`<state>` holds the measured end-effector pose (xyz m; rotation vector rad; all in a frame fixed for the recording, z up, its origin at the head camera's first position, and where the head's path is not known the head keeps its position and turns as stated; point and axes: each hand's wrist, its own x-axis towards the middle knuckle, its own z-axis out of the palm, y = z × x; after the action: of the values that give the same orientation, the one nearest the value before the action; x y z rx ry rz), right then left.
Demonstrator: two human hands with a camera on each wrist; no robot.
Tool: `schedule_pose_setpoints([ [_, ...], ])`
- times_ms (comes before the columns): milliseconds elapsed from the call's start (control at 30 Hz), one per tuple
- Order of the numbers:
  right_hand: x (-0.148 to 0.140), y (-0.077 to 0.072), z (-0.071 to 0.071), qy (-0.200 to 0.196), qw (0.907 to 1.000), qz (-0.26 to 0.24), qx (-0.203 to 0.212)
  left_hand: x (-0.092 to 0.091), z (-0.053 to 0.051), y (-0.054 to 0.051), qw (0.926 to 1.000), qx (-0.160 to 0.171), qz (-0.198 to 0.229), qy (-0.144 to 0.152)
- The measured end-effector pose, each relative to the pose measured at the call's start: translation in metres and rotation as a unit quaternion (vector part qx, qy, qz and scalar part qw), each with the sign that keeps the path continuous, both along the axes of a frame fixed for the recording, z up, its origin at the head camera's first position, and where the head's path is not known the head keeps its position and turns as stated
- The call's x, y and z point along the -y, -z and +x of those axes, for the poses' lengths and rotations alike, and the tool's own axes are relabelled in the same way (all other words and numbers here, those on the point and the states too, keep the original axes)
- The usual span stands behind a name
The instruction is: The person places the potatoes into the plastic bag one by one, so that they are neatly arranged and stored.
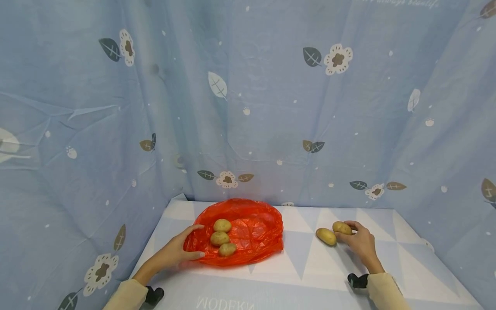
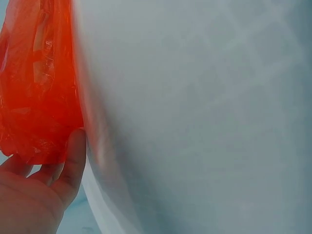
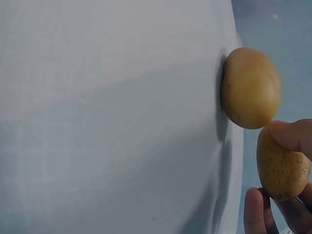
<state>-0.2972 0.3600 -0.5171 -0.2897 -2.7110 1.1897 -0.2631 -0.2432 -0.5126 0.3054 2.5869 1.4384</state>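
Observation:
A red plastic bag point(image 1: 259, 234) lies spread on the table at centre left, with three potatoes point(image 1: 219, 238) on it in a rough column. My left hand point(image 1: 176, 252) rests at the bag's left edge, thumb and fingers spread apart and touching the plastic; the left wrist view shows the same hand point(image 2: 44, 195) against the red bag point(image 2: 39, 97). On the right, my right hand point(image 1: 360, 243) pinches a potato point(image 1: 342, 228) between thumb and fingers. Just left of it another potato point(image 1: 326, 237) lies on the table. In the right wrist view the held potato point(image 3: 280, 165) is beside the other potato point(image 3: 251, 87).
The table point(image 1: 298, 275) has a white and pale blue triangle-patterned cover with lettering near the front. A blue curtain point(image 1: 271, 107) with flowers and leaves hangs behind the table and along both sides.

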Motion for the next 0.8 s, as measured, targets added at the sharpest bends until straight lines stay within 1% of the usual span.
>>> schedule_pose_setpoints([
  [233, 0.005, -0.008, 0.002, 0.003, 1.0, 0.003, -0.009, -0.001, 0.0, -0.001, 1.0, 0.0, -0.001, -0.002],
  [533, 0.014, -0.014, 0.002, -0.013, 0.9995, -0.009, -0.028, -0.001, -0.001, 0.001, 1.0, -0.002, -0.005, -0.005],
  [800, 0.026, -0.021, 0.004, -0.02, 0.9991, -0.002, -0.037, -0.001, 0.0, 0.001, 0.9999, -0.004, -0.008, -0.007],
])
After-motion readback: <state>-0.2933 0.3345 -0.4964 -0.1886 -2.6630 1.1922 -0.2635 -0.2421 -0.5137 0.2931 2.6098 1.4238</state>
